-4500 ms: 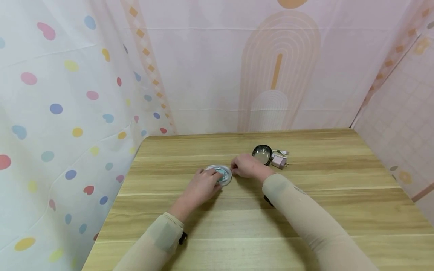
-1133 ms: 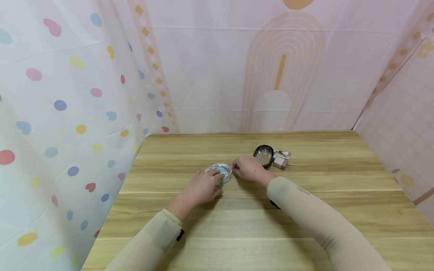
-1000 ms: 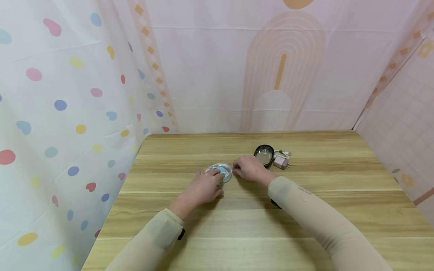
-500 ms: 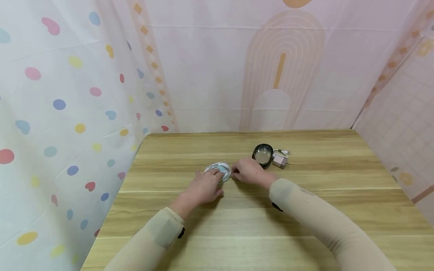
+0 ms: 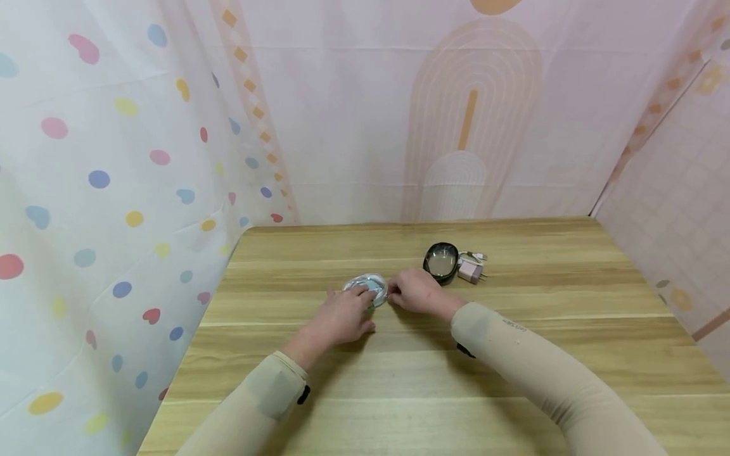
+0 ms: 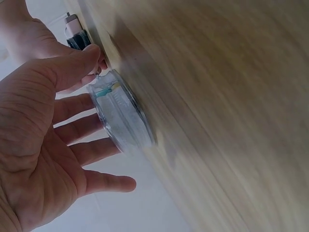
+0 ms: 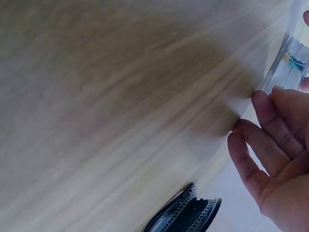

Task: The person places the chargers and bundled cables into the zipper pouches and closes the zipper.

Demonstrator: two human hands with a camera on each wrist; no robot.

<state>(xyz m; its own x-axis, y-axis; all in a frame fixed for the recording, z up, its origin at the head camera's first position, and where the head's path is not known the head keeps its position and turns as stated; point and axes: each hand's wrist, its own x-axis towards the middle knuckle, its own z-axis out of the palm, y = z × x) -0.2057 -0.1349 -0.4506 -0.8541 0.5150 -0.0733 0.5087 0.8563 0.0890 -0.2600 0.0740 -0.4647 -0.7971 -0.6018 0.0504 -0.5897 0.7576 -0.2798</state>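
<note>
Clear round case [image 5: 378, 285] on wooden tabletop [image 5: 393, 392], left of centre, toward far edge. Your left hand [image 5: 340, 316] lies across top, fingers extended, not wrapped — press evenly so case neither slides nor buckles. Your right hand [image 5: 419, 292]: fingers bent, thumb and forefinger pinching at case's right-hand rim; exact grip spot too small to tell. Probably best: work low along rim, short pulls, left palm raised clear. Mind right knuckles — black zip case [image 5: 441, 261] and wall charger [image 5: 470, 272] sit just beyond, nearer far edge.

2 hands [image 5: 340, 315] close together, forearms [image 5: 525, 356] angled inward
</note>
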